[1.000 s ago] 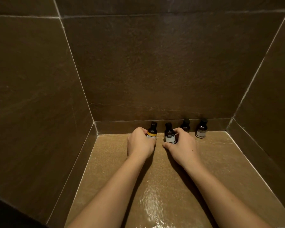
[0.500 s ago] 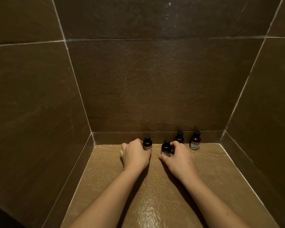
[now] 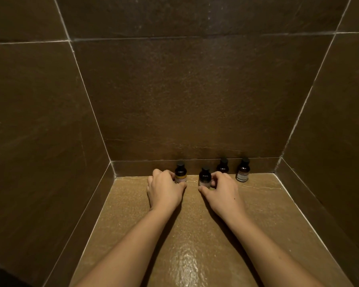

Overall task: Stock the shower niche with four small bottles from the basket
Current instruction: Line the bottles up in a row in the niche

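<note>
Several small dark bottles with black caps stand upright near the back wall of the tiled niche [image 3: 195, 235]. My left hand [image 3: 164, 190] is wrapped around the leftmost bottle [image 3: 180, 171], which has a yellow band on its label. My right hand [image 3: 223, 192] holds the second bottle [image 3: 205, 176], which stands a little forward of the others. A third bottle [image 3: 222, 166] is partly hidden behind my right hand. The fourth bottle [image 3: 243, 170], with a white label, stands free at the right. No basket is in view.
Dark brown tiled walls [image 3: 184, 96] close the niche at the back, left and right, with a low raised ledge [image 3: 145, 167] along the base of the back wall. The shelf floor shines wet toward the front.
Both hands have kept their hold on the two left bottles. The left bottle has shifted slightly left and back toward the wall, widening the gap between the two. The camera view tilted upward.
</note>
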`<action>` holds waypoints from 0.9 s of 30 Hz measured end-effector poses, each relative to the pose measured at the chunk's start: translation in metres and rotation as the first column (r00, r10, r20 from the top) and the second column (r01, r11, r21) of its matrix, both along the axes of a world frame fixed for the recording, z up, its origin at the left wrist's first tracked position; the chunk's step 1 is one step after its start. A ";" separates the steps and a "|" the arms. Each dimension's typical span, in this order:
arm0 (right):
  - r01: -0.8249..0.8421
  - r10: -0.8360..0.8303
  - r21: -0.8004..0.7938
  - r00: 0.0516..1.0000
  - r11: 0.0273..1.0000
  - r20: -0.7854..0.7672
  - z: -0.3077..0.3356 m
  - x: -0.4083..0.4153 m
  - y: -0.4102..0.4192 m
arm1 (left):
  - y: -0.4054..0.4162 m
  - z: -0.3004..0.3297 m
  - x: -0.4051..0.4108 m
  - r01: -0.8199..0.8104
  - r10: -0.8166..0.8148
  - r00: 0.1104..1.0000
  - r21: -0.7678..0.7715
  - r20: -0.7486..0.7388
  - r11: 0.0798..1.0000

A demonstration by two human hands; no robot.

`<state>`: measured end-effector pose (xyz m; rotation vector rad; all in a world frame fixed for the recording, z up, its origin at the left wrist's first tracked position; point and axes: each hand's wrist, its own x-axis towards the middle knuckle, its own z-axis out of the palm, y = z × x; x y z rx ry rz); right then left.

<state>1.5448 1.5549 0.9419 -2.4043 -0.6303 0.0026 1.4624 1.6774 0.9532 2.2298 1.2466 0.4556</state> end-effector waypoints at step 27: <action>0.053 -0.048 -0.108 0.997 0.993 0.053 0.009 -0.001 0.030 | 0.010 -0.002 0.003 -0.014 0.015 1.000 0.033 -0.005 0.999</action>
